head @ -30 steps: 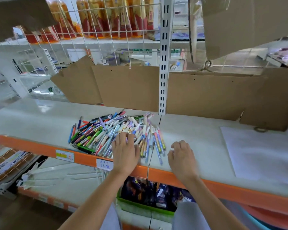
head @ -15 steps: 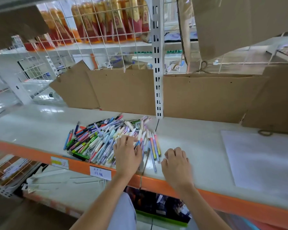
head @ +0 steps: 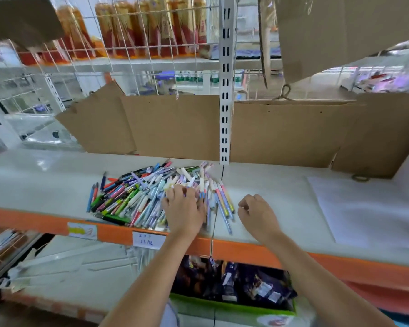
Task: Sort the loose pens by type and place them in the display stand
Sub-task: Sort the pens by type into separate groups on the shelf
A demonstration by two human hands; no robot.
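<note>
The pen pile covers the shelf from centre toward 9 o'clock. The left hand lies on its right edge. Bare shelf lies toward 3 o'clock, past the right hand. Cardboard and an upright wall off 12 o'clock.

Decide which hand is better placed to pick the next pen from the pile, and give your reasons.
Left. The left hand already lies on the pen pile, fingers spread among the pastel pens. The right hand sits curled on the bare shelf, beside the pile and holding nothing.
</note>
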